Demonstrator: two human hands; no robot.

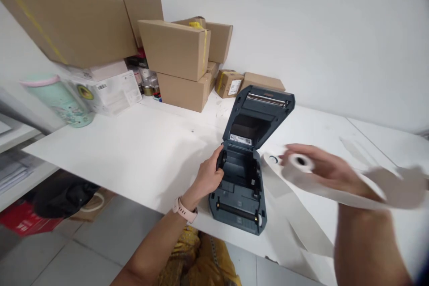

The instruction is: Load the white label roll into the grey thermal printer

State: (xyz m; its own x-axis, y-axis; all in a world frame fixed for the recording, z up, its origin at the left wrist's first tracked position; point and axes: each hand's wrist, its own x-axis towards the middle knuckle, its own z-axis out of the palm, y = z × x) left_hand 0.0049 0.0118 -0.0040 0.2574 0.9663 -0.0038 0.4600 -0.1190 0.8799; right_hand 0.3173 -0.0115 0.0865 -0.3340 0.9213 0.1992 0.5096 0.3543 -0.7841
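A dark grey label printer [237, 219] stands on the white table with its lid [259, 114] raised, and its inner compartment shows no roll. My left hand [208, 176], with a pink watch band at the wrist, grips the printer's left side near the hinge. To the right of the printer, my right hand [326, 165] holds a small white paper roll [300, 162], slightly blurred. A long strip of paper trails from the roll past my right wrist. Another loose paper strip [295, 210] lies on the table between the printer and my right forearm.
Cardboard boxes [174, 49] are stacked along the wall at the back left. A mint tumbler [60, 100] and a white box [107, 91] stand at the left. The white table's [134, 161] front edge runs below my left forearm. Shelves with papers are at far left.
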